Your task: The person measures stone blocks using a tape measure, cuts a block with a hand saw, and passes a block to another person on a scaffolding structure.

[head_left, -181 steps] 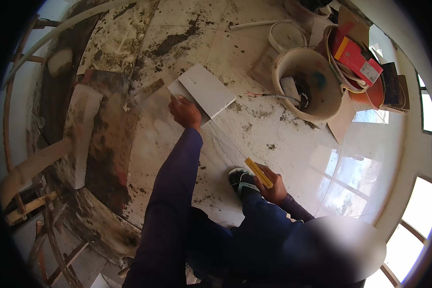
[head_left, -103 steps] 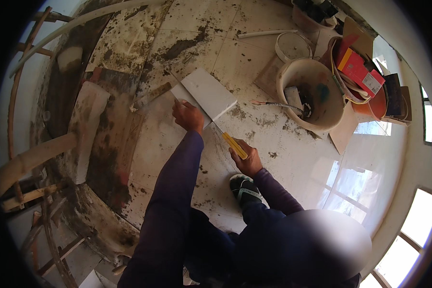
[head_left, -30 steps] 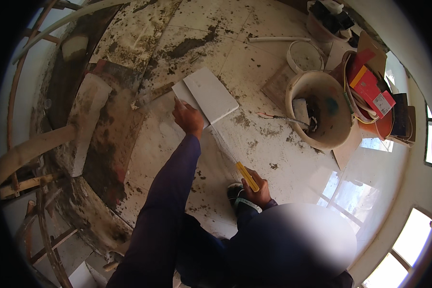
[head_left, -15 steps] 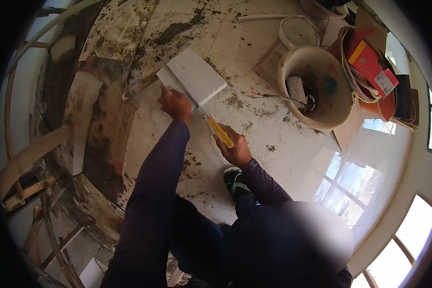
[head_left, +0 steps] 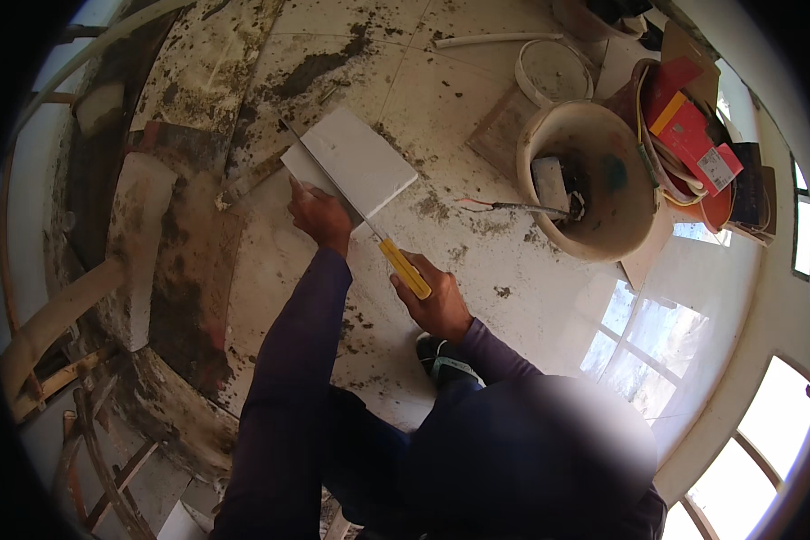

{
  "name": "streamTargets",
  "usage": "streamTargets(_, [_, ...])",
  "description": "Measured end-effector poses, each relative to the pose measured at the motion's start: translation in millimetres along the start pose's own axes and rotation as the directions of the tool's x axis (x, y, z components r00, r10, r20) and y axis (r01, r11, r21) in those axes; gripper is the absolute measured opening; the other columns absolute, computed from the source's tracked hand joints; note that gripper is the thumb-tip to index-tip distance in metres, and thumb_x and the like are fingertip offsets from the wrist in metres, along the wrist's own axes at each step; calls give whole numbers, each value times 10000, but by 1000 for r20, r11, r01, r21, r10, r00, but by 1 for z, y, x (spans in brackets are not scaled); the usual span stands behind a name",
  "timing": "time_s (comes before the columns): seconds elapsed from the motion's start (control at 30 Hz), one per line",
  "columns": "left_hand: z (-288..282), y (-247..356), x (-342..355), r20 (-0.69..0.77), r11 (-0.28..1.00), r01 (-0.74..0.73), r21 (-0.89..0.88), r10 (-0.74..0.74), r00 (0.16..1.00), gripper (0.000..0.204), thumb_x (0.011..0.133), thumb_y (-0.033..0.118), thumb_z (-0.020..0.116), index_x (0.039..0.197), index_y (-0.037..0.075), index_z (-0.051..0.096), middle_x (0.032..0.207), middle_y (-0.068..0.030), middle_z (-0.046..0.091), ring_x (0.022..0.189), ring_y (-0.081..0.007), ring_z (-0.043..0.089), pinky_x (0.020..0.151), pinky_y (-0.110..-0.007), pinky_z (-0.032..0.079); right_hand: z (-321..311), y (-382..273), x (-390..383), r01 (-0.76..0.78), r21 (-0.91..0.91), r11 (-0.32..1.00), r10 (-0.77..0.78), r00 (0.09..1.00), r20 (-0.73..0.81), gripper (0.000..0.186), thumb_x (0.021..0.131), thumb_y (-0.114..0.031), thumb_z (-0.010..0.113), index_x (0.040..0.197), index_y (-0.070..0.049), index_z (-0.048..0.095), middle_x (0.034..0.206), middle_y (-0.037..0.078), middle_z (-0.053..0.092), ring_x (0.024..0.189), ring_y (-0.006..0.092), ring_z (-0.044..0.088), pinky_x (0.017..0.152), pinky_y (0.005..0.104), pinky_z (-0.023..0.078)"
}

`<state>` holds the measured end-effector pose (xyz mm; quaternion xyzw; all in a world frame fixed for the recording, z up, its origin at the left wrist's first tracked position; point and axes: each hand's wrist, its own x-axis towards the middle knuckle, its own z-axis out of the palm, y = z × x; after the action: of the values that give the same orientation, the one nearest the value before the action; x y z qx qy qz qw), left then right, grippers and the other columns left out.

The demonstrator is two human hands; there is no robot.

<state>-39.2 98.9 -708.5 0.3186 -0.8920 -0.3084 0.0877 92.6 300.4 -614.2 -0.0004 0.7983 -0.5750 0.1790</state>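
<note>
A white rectangular slab (head_left: 364, 157) lies on the dirty floor in front of me. My right hand (head_left: 439, 301) grips the yellow handle of a hand saw (head_left: 405, 268). Its long thin blade runs diagonally across the slab near the left end, with the tip sticking out past the far edge. Left of the blade, my left hand (head_left: 319, 214) is closed over the slab's near-left part, fingers curled at its edge. How deep the blade sits in the slab I cannot tell.
A cream bucket (head_left: 535, 135) stands to the right, a cable hanging over its rim. Behind it are a red box (head_left: 693, 139), a round white lid (head_left: 555, 72) and a white pipe (head_left: 499, 40). Stained boards (head_left: 139, 247) lie left, with wooden poles below. My shoe (head_left: 441, 358) is near the saw.
The view has shifted slightly, so slab, bucket and floor appear a little lower and further left. Both hands keep their hold; the saw stays across the slab at nearly the same line.
</note>
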Motion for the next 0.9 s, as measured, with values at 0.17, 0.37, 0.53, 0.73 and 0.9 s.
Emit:
streamTargets(0.17, [4, 16, -1, 54, 991, 107, -79, -102, 993, 528, 1122, 202, 381, 1579, -62, 394, 1412, -266, 608, 1321, -451, 526, 1092, -586, 433, -16, 51, -76, 18, -63, 998, -21, 998, -56, 476, 1004, -198, 724, 1426, -13, 605, 1065, 206, 786, 897, 358, 800, 796, 428, 643])
streamTargets(0.37, [-6, 16, -8, 100, 998, 61, 6, -62, 993, 537, 1123, 213, 383, 1571, -84, 383, 1360, -296, 612, 1320, -448, 516, 1071, -568, 470, -35, 75, -103, 85, -128, 988, -88, 996, -15, 483, 998, -173, 724, 1428, 10, 602, 1135, 206, 781, 949, 347, 802, 833, 391, 641])
streamTargets(0.53, [-5, -2, -9, 95, 999, -18, 30, 15, 995, 511, 1122, 195, 394, 1554, -77, 400, 1345, -280, 614, 1297, -432, 527, 1085, -587, 410, -1, 57, -5, 71, -87, 994, -74, 997, -34, 440, 996, -197, 749, 1392, -37, 645, 1026, 217, 780, 884, 354, 798, 779, 377, 627])
streamTargets(0.73, [3, 20, 4, 55, 997, 71, 17, -71, 996, 500, 1112, 180, 426, 1559, -44, 414, 1356, -238, 614, 1310, -411, 526, 1107, -620, 370, 1, 65, 0, 274, -64, 960, -280, 951, -134, 454, 1008, -242, 746, 1372, 9, 641, 1027, 218, 787, 912, 364, 799, 818, 397, 631])
streamTargets(0.9, [0, 9, 8, -8, 998, 34, 60, -34, 999, 516, 1111, 190, 426, 1573, -40, 414, 1309, -249, 637, 1303, -407, 531, 1106, -610, 374, -9, 37, 4, 128, 31, 991, -127, 992, -24, 442, 1014, -247, 740, 1363, 7, 647, 986, 234, 778, 862, 390, 789, 790, 428, 624])
